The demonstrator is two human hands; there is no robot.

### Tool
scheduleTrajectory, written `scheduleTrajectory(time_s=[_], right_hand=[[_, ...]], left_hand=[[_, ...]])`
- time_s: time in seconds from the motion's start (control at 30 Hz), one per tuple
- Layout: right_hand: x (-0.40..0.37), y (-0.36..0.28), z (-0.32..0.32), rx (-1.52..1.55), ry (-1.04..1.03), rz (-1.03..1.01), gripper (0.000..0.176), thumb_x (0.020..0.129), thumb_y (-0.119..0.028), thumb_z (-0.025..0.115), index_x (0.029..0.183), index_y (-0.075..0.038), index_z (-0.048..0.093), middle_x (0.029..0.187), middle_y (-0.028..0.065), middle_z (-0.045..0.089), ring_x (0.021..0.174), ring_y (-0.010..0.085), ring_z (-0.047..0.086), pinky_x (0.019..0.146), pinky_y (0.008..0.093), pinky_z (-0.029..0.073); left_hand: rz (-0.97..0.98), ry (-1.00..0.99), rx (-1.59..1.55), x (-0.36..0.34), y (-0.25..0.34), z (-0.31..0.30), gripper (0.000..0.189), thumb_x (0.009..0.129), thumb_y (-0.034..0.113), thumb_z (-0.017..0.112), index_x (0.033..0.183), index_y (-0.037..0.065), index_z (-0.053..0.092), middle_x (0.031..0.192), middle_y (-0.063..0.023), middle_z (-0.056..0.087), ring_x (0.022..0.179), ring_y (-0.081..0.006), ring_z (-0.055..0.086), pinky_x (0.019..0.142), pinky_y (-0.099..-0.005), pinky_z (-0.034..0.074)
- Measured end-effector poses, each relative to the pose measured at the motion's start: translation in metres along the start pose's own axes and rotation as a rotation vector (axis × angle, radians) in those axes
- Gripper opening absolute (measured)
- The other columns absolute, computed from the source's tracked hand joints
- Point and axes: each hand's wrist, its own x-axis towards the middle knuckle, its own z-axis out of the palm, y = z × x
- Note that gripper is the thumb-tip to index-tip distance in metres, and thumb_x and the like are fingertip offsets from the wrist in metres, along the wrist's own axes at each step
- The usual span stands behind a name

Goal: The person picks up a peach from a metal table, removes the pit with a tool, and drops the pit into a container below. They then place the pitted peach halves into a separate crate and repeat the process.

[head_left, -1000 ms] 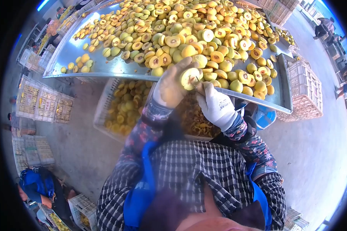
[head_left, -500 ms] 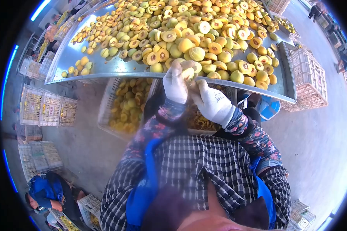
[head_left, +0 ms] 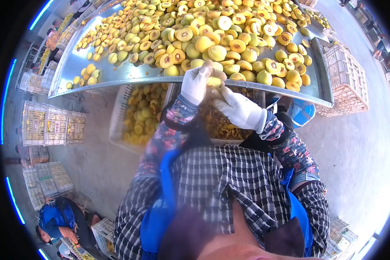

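Observation:
My left hand (head_left: pixel 195 85), in a white glove, is closed around a yellow peach piece (head_left: pixel 213 81) at the front edge of a metal tray. Just right of it, my right hand (head_left: pixel 242 109), also gloved in white, has its fingers curled with the tips against the peach. Whether those fingers hold a small tool is hidden. Beyond the hands, a heap of halved yellow peaches (head_left: pixel 216 53) covers much of the tray (head_left: pixel 132 81), several with brown pit centres showing. Under my hands stands a crate with peach scraps (head_left: pixel 225 126).
A crate full of peach pieces (head_left: pixel 144 116) stands below the tray, left of my arms. To the right is a white plastic crate (head_left: pixel 347 80). Stacked crates (head_left: pixel 54 125) line the left side. A person in blue (head_left: pixel 58 219) sits at lower left.
The head view has shifted slightly. Both hands stay together at the tray edge, and the peach piece between them has turned a little. My right hand has moved slightly lower.

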Motion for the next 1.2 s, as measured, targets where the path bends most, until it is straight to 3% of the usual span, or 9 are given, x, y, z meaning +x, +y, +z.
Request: scheduleTrajectory(time_s=[0.13, 0.37, 0.57, 0.7, 0.83, 1.03, 1.1, 1.13, 1.2], right_hand=[[-0.006, -0.021, -0.014, 0.910, -0.258, 0.388, 0.026, 0.098, -0.027, 0.049, 0.116, -0.008, 0.048, 0.070, 0.0002, 0.051, 0.054, 0.0108, 0.049, 0.046, 0.0244, 0.038], [-0.010, -0.029, -0.006, 1.397, -0.281, 0.397, 0.026, 0.099, -0.026, 0.050, 0.119, -0.010, 0.049, 0.072, -0.0048, 0.046, 0.054, 0.0046, 0.039, 0.043, 0.0195, 0.029], [-0.034, 0.020, -0.002, 0.885, -0.263, 0.219, 0.030, 0.100, -0.030, 0.044, 0.116, -0.004, 0.048, 0.067, 0.0024, 0.047, 0.045, 0.0095, 0.042, 0.040, 0.0205, 0.034], [-0.073, 0.074, 0.004, -0.160, -0.018, -0.042, 0.046, 0.087, -0.010, 0.055, 0.129, 0.003, 0.041, 0.090, 0.0189, 0.065, 0.082, 0.0388, 0.063, 0.072, 0.0426, 0.051], [-0.093, 0.081, 0.006, -0.328, -0.124, 0.093, 0.050, 0.089, -0.014, 0.053, 0.133, 0.001, 0.035, 0.092, 0.0224, 0.064, 0.085, 0.0380, 0.062, 0.073, 0.0429, 0.049], [-0.070, 0.061, 0.011, -0.319, -0.245, 0.222, 0.044, 0.092, -0.015, 0.050, 0.129, 0.004, 0.036, 0.114, 0.0211, 0.062, 0.101, 0.0376, 0.061, 0.085, 0.0407, 0.049], [-0.067, 0.056, 0.013, -0.280, -0.218, 0.196, 0.045, 0.092, -0.017, 0.051, 0.130, 0.003, 0.036, 0.113, 0.0212, 0.063, 0.103, 0.0370, 0.060, 0.086, 0.0398, 0.048], [-0.068, 0.056, 0.014, -0.270, -0.203, 0.174, 0.045, 0.093, -0.017, 0.051, 0.130, 0.003, 0.036, 0.112, 0.0211, 0.063, 0.103, 0.0368, 0.060, 0.086, 0.0396, 0.048], [-0.070, 0.057, 0.015, -0.283, -0.173, 0.171, 0.045, 0.093, -0.018, 0.053, 0.130, 0.004, 0.038, 0.110, 0.0205, 0.064, 0.103, 0.0362, 0.061, 0.087, 0.0391, 0.048]], left_hand=[[-0.047, -0.098, -0.175, -0.002, -0.008, -0.007, 0.052, 0.096, 0.043, 0.050, 0.091, -0.007, 0.063, 0.082, -0.0163, 0.067, 0.072, -0.0242, 0.065, 0.065, -0.0333, 0.054], [-0.221, 0.163, -0.602, -0.008, -0.002, 0.010, 0.050, 0.092, 0.051, 0.054, 0.099, 0.001, 0.053, 0.090, -0.0198, 0.064, 0.067, -0.0312, 0.066, 0.059, -0.0379, 0.057], [-0.207, 0.241, -0.602, -0.008, -0.015, -0.025, 0.041, 0.096, 0.037, 0.051, 0.117, 0.002, 0.051, 0.104, -0.0197, 0.063, 0.086, -0.0289, 0.067, 0.066, -0.0357, 0.059], [0.089, 0.482, 0.112, -0.022, -0.017, -0.113, 0.028, 0.091, 0.023, 0.063, 0.103, -0.002, 0.066, 0.081, -0.0048, 0.067, 0.069, -0.0089, 0.062, 0.061, -0.0201, 0.050], [0.185, 0.557, 1.588, -0.023, -0.018, -0.184, 0.045, 0.083, 0.037, 0.067, 0.120, 0.012, 0.061, 0.119, -0.0145, 0.060, 0.109, -0.0295, 0.057, 0.092, -0.0379, 0.046], [-0.006, 0.416, 1.318, 0.062, -0.020, -0.161, 0.063, 0.084, 0.044, 0.064, 0.130, 0.004, 0.048, 0.127, -0.0217, 0.052, 0.117, -0.0365, 0.050, 0.100, -0.0428, 0.040], [-0.106, 0.388, 1.315, 0.086, -0.032, -0.164, 0.051, 0.083, 0.043, 0.062, 0.121, 0.011, 0.055, 0.129, -0.0218, 0.050, 0.114, -0.0386, 0.052, 0.097, -0.0434, 0.043], [-0.009, 0.098, 1.646, 0.093, -0.031, -0.165, 0.051, 0.080, 0.046, 0.063, 0.114, 0.009, 0.056, 0.123, -0.0200, 0.055, 0.110, -0.0371, 0.055, 0.094, -0.0435, 0.045], [-0.042, 0.183, 1.457, 0.098, -0.029, -0.162, 0.051, 0.078, 0.046, 0.066, 0.110, 0.008, 0.057, 0.117, -0.0191, 0.058, 0.107, -0.0349, 0.057, 0.092, -0.0431, 0.045]])
